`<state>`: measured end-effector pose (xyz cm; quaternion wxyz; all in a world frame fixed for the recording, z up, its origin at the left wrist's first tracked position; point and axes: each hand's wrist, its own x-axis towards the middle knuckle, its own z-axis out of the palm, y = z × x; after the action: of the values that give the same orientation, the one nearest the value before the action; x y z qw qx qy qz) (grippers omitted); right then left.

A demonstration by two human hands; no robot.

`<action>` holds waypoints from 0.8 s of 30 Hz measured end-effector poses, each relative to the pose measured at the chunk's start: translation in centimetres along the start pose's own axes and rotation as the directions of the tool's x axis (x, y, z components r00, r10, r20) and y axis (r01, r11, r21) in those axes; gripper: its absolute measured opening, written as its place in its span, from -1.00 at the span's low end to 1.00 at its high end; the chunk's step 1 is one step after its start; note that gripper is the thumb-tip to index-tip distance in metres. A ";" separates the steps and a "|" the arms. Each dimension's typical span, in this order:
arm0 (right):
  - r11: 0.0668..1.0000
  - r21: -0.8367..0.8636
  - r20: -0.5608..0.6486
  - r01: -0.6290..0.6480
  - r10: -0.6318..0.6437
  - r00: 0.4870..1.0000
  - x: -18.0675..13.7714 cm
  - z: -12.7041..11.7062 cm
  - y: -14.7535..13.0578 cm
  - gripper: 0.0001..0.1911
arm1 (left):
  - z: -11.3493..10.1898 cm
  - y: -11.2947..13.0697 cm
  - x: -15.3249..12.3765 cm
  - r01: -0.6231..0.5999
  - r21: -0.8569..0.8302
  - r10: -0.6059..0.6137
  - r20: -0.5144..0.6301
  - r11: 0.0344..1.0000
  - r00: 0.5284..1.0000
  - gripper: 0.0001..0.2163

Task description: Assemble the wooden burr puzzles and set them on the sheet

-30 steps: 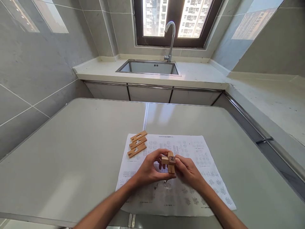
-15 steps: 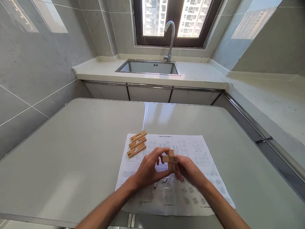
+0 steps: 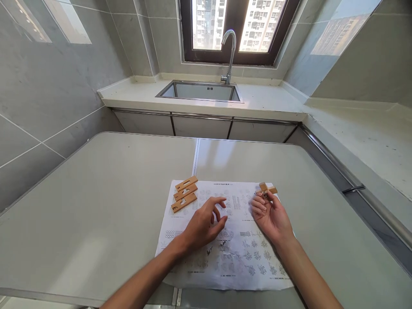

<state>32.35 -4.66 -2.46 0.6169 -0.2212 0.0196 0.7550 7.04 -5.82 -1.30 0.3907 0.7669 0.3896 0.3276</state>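
- So your right hand is the one holding stuff: thumb and fingers pinched on the little wooden cross, with your palm turned up.
- That cross is over by the far right corner of the printed sheet. Its block ends stick out past your fingertips, and there's a dark mark on the one by your thumb, too small for me to read.
- Your left hand has nothing in it. Fingers are loosely curled, with a clear gap between thumb and index, over the middle of the sheet. Can't tell if the side of it touches the paper.
- Your two hands are well apart, btw.
- Three flat wooden slats lie at the sheet's far left corner, stacked up slantwise one beyond the other. They've got cutouts and dark numbers; the nearest looks like a 3.
- Sheet's lying on your pale table, small diagrams all over it.
- Past that you've got a counter with a sink and a curved faucet, right under the window.
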 end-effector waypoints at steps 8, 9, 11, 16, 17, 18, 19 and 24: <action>1.000 -0.025 0.040 -0.009 0.010 0.999 -0.3 0.1 0.1 -0.82 | -0.7 0.2 0.2 -0.158 0.091 0.167 -0.096 0.983 0.981 -0.77; 0.999 -0.038 0.044 -0.031 0.033 0.999 -0.3 0.2 0.2 -0.82 | -0.9 0.2 0.2 -0.179 0.120 0.192 -0.103 0.976 0.976 -0.78; 0.994 -0.071 0.056 -0.088 0.092 0.994 -0.4 0.2 0.5 -0.81 | -1.4 0.0 0.4 -0.216 0.197 0.242 -0.119 0.956 0.963 -0.79; 0.974 -0.193 0.069 -0.119 0.135 0.988 -0.4 0.1 1.3 -0.81 | -2.8 -0.8 0.9 -0.202 0.454 0.318 -0.195 0.868 0.928 -0.78; 0.971 -0.209 0.068 -0.113 0.129 0.989 -0.3 0.1 1.4 -0.80 | -3.1 -1.0 1.0 -0.191 0.484 0.324 -0.208 0.854 0.923 -0.79; 0.970 -0.219 0.068 -0.108 0.125 0.990 -0.3 0.1 1.5 -0.80 | -3.4 -1.1 1.1 -0.180 0.505 0.327 -0.218 0.844 0.920 -0.79; 0.969 -0.226 0.067 -0.104 0.122 0.990 -0.3 0.1 1.5 -0.79 | -3.7 -1.3 1.1 -0.170 0.521 0.326 -0.223 0.836 0.919 -0.79; 0.968 -0.232 0.070 -0.094 0.113 0.991 -0.4 0.2 1.4 -0.77 | -6.4 -2.0 1.5 -0.030 0.567 0.215 -0.261 0.823 0.941 -0.78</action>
<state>30.97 -5.26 -2.46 0.5475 -0.2580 -0.0813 0.7919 1.90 -1.59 0.34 0.0619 0.8087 0.4741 0.3427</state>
